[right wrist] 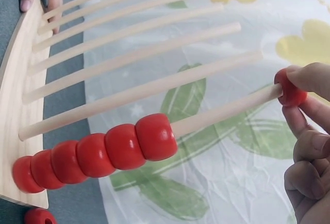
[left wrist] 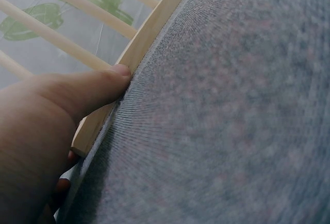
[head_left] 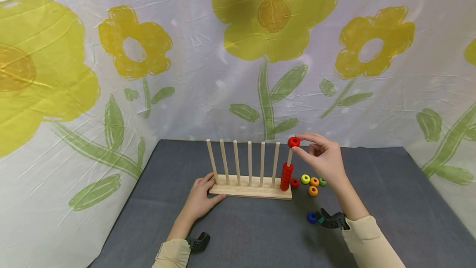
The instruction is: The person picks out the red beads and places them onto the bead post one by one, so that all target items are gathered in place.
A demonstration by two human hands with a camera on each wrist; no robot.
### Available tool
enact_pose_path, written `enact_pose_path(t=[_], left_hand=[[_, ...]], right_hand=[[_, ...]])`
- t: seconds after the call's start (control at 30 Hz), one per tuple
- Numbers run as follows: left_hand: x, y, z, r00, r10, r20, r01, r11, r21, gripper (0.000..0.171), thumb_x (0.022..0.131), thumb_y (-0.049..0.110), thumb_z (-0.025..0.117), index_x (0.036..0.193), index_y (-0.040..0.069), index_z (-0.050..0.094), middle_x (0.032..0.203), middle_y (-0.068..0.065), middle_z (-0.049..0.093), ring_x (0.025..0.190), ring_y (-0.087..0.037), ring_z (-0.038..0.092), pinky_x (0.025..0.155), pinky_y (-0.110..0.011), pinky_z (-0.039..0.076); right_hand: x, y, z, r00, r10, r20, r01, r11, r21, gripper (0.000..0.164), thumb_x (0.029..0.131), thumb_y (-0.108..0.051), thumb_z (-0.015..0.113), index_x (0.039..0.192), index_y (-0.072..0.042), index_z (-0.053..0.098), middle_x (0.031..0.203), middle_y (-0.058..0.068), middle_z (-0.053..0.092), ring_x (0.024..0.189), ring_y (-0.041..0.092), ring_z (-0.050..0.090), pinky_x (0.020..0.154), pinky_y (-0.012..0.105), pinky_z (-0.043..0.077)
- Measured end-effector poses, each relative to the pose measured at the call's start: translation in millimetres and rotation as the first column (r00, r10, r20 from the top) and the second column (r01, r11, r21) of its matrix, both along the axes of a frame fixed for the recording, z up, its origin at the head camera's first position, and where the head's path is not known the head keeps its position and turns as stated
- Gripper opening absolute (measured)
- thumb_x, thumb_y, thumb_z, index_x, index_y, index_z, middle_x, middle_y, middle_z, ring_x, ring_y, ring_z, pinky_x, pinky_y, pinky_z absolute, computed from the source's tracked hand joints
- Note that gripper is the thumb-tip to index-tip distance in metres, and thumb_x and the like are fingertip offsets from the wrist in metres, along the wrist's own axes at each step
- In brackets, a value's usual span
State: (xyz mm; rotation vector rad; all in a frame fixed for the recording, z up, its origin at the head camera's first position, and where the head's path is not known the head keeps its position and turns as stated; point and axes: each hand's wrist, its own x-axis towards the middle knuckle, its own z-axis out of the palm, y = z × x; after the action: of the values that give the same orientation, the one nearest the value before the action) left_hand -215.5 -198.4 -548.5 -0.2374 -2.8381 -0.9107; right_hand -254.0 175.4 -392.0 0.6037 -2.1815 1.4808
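A wooden peg rack (head_left: pixel 253 192) with a row of upright pegs stands on the dark cloth. My left hand (head_left: pixel 201 197) holds its left end, thumb against the front edge (left wrist: pixel 144 38) and fingers behind. Several red beads (head_left: pixel 286 177) are stacked on the rightmost peg, up from the base. Between thumb and fingertip, my right hand (head_left: pixel 323 160) pinches another red bead (right wrist: pixel 282 91) at that peg's top. In the right wrist view the peg's tip meets the bead's hole; how far it enters is hidden. The other pegs bear no beads.
Right of the rack lie a loose red bead (head_left: pixel 294 183), a yellow bead (head_left: pixel 305 179), two orange beads (head_left: pixel 312 191) and a green bead (head_left: pixel 322 182). A blue bead (head_left: pixel 311 217) lies nearer, beside the right wrist strap. Flower-printed cloth (head_left: pixel 201 94) hangs behind the table.
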Motion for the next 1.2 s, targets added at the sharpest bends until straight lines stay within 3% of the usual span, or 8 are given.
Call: enact_pose_path(t=[0.1, 0.33, 0.87, 1.2], left_hand=[[0.1, 0.4, 0.2, 1.000, 0.000, 0.000, 0.000, 1.000, 0.001, 0.074, 0.092, 0.039, 0.084, 0.148, -0.002, 0.060, 0.160, -0.020, 0.050, 0.141, -0.044, 0.047, 0.114, -0.063, 0.042], [1.2, 0.6, 0.9, 1.000, -0.002, -0.007, 0.002, 1.000, 0.010, 0.075, 0.091, 0.039, 0.085, 0.148, -0.003, 0.060, 0.160, -0.021, 0.050, 0.140, -0.044, 0.048, 0.113, -0.064, 0.042], [0.6, 1.0, 1.6, 1.000, -0.004, -0.003, 0.004, 1.000, 0.005, 0.077, 0.092, 0.039, 0.084, 0.150, -0.004, 0.058, 0.160, -0.021, 0.050, 0.140, -0.044, 0.048, 0.113, -0.063, 0.042], [0.4, 0.6, 2.3, 1.000, -0.004, -0.004, 0.004, 1.000, 0.003, 0.077, 0.092, 0.040, 0.084, 0.150, -0.003, 0.058, 0.160, -0.021, 0.050, 0.139, -0.044, 0.048, 0.112, -0.064, 0.043]], right_hand=[[-0.2, -0.1, -0.8, 1.000, 0.001, -0.002, -0.001, 1.000, -0.001, 0.032, 0.086, 0.002, 0.087, 0.117, -0.005, 0.081, 0.093, -0.007, 0.065, 0.046, 0.011, 0.037, 0.045, 0.028, 0.032], [1.2, -1.0, -2.3, 1.000, 0.006, 0.021, -0.006, 1.000, 0.001, 0.028, 0.089, -0.004, 0.087, 0.116, -0.010, 0.083, 0.092, -0.002, 0.067, 0.046, 0.012, 0.037, 0.044, 0.028, 0.032], [1.1, -0.6, -6.5, 0.999, 0.003, 0.034, -0.003, 1.000, 0.009, 0.028, 0.089, -0.005, 0.086, 0.117, -0.010, 0.082, 0.097, 0.002, 0.069, 0.047, 0.014, 0.039, 0.044, 0.028, 0.032], [0.7, -0.9, -9.0, 1.000, -0.007, 0.025, 0.006, 1.000, 0.026, 0.029, 0.089, -0.005, 0.087, 0.117, -0.010, 0.082, 0.091, -0.003, 0.066, 0.048, 0.014, 0.039, 0.044, 0.028, 0.032]])
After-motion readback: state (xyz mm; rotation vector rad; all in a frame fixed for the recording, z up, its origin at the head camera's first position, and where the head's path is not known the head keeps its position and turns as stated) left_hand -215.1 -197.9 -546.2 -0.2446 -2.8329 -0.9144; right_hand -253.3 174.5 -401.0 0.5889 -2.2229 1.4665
